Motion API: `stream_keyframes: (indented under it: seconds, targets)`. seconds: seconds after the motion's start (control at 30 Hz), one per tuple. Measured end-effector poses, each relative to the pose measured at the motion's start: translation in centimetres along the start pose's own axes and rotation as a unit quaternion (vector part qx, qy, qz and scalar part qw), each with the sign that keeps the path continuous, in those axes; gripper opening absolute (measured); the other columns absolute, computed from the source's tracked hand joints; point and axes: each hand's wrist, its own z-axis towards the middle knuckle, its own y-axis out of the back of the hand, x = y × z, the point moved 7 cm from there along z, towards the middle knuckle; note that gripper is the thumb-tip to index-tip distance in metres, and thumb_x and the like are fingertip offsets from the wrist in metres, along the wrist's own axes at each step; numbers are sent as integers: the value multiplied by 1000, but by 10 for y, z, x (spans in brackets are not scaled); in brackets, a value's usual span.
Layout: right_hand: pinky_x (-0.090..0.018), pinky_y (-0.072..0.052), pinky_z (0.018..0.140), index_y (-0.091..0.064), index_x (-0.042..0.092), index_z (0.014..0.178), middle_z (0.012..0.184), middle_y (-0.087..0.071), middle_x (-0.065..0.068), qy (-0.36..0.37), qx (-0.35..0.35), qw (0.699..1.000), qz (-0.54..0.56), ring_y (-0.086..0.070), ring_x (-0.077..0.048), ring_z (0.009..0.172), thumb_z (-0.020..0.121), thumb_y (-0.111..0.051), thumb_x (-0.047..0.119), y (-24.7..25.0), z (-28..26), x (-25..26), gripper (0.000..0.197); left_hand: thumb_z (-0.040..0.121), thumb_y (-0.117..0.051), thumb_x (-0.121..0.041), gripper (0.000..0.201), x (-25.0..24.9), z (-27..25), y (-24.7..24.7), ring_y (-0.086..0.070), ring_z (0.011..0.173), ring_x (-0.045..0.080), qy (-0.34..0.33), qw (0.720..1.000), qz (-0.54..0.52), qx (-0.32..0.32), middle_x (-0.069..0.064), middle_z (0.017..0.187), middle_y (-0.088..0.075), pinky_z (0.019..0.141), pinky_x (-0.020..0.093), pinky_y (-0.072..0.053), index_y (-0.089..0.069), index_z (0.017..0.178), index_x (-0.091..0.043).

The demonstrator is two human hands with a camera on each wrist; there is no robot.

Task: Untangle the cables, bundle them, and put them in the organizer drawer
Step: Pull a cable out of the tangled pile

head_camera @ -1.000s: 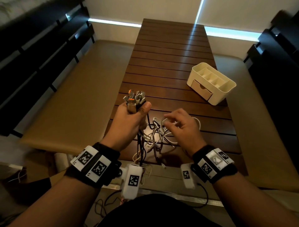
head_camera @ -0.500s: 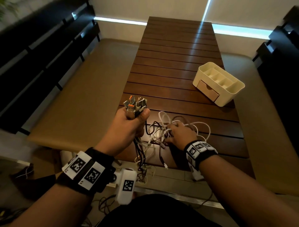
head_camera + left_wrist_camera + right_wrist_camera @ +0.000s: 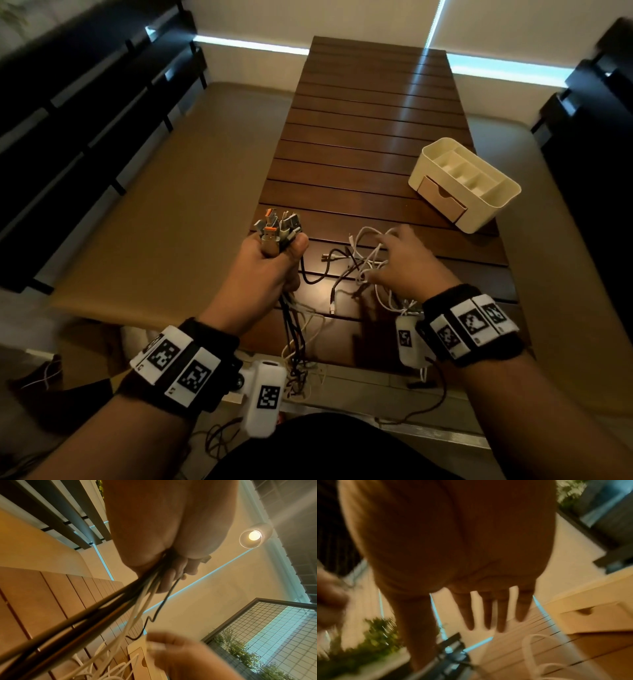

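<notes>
My left hand (image 3: 277, 255) is raised above the near end of the slatted wooden table (image 3: 370, 113) and grips a bunch of cable plug ends (image 3: 279, 228) that stick up out of the fist. Black and white cables (image 3: 102, 615) trail down from it over the table's near edge. A loose tangle of cables (image 3: 354, 265) lies on the table to its right. My right hand (image 3: 394, 255) hovers over that tangle with its fingers (image 3: 501, 612) straight and spread, holding nothing. The cream organizer (image 3: 493, 178) stands at the right, its drawer (image 3: 442, 202) closed.
Tan padded benches (image 3: 164, 205) run along both sides of the table, with dark slatted backs (image 3: 85, 120) behind them. More cables (image 3: 301, 377) hang down to the floor near my lap. The far half of the table is bare wood.
My right hand has left the near side of the tangle, moved forward and right, and spread its fingers above it. The tangle lies more spread out. The left hand still holds the plugs.
</notes>
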Motion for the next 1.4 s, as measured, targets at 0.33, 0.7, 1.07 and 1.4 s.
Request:
stream_keyframes:
  seconds: [0.33, 0.7, 1.07, 1.4]
  targets:
    - [-40, -48, 86, -70, 13, 103, 95, -68, 2, 284, -22, 951, 116, -61, -13, 91, 99, -56, 31, -15, -37, 99, 23, 95, -57, -33, 19, -3, 9, 13, -54, 64, 3, -34, 993, 77, -77, -14, 63, -58, 66, 22, -44, -58, 80, -22]
    - [-36, -46, 78, -63, 17, 97, 86, -57, 8, 159, -65, 977, 128, -54, -12, 81, 105, -41, 34, -49, -12, 34, 29, 91, -54, -39, 25, -27, -2, 30, -33, 47, 6, -48, 976, -182, -106, -7, 59, -37, 46, 20, -35, -45, 78, -19]
    - [-10, -40, 90, -61, 15, 114, 113, -53, 4, 282, -148, 896, 309, -52, 2, 104, 97, -55, 30, 20, -60, 86, 22, 96, -53, -28, 28, -36, -6, 6, -25, 44, 9, -70, 987, -143, -29, -5, 55, -30, 42, 23, -26, -41, 73, -19]
    - [-34, -48, 60, -64, 33, 77, 71, -57, -8, 244, 25, 905, 347, -53, -16, 59, 100, -53, 34, -11, -67, 88, 25, 100, -50, -33, 30, -48, -10, 10, -28, 43, 7, -77, 978, -190, -38, -6, 55, -31, 41, 21, -29, -41, 74, -20]
